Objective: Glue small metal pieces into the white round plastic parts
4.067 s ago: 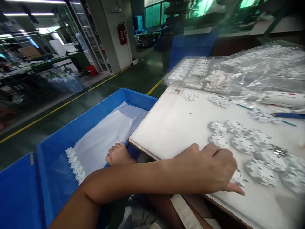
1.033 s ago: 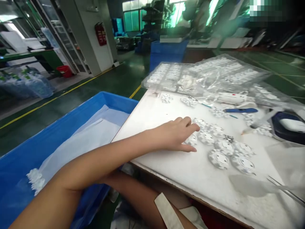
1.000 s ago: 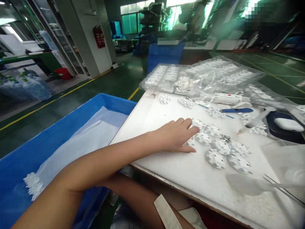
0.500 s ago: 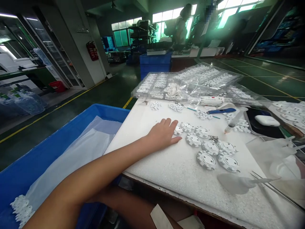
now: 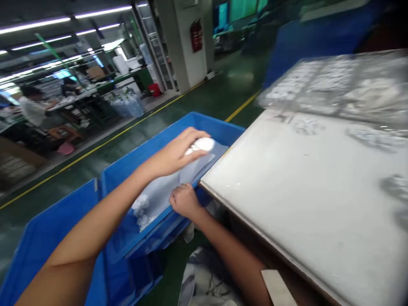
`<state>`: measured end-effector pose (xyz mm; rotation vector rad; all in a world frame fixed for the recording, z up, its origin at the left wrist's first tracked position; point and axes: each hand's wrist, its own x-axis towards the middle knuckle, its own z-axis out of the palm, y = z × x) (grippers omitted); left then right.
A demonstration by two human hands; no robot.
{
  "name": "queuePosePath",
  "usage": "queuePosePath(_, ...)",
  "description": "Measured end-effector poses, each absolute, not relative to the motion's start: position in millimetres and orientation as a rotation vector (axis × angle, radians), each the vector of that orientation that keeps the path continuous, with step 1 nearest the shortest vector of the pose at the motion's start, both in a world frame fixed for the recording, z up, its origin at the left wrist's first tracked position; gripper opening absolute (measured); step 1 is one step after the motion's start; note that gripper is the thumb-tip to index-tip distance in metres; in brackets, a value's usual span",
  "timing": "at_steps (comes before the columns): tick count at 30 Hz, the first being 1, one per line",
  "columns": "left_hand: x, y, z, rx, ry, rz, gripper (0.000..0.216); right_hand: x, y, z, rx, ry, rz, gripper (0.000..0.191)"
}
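Note:
My left hand [image 5: 178, 155] is over the blue bin [image 5: 140, 159], its fingers and thumb closed around a white round part [image 5: 205, 145]. Motion blur smears the part, so its details cannot be made out. My right hand [image 5: 185, 200] is curled over the bin's near rim, beside the table corner. Inside the bin lies a translucent white sheet [image 5: 164, 193]. A cluster of small white parts [image 5: 142, 208] rests at the bin's near left end.
A white-topped table [image 5: 287, 191] stands to the right, its corner close to the bin. Clear trays of white parts [image 5: 296, 80] lie at its far side. Another blue bin [image 5: 63, 229] adjoins on the left. A co-worker [image 5: 33, 108] sits far left.
My view has swung left. My left hand has lifted a white round part off the table and carried it over the bin. My right hand has come into view at the bin's rim.

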<state>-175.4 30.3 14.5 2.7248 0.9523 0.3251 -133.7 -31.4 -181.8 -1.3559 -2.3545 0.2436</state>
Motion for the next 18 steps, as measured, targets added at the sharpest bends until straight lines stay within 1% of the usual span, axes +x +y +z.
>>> queuePosePath(2, -243.8, 42.1, -6.4, 2.619, 1.338, 0.143, 0.050, -137.6, -28.6, -187.0, -1.357, -2.351, 0.236, 0.026)
queuePosePath(4, -299.1, 48.0, -41.4, 2.484, 1.565, -0.111, 0.039, -136.8, -26.9, -190.8, -1.352, -2.337, 0.210, 0.025)
queuePosePath(6, -338.3, 47.2, -81.7, 2.323, 1.647, -0.402, 0.033, -135.0, -26.4, -194.0, -1.341, -2.328, 0.177, 0.025)
queuePosePath(9, -371.6, 37.9, -134.3, 2.128, 1.660, -0.708, 0.033, -134.0, -26.4, -198.6, -1.322, -2.321, 0.129, 0.026)
queuePosePath(13, -388.8, 28.2, -177.5, 2.004, 1.612, -0.900, 0.033, -134.3, -25.4, -203.7, -1.295, -2.317, 0.077, 0.026)
queuePosePath(18, -392.2, 21.8, -204.7, 1.991, 1.597, -0.937, 0.037, -132.7, -25.1, -206.3, -1.268, -2.309, 0.025, 0.025)
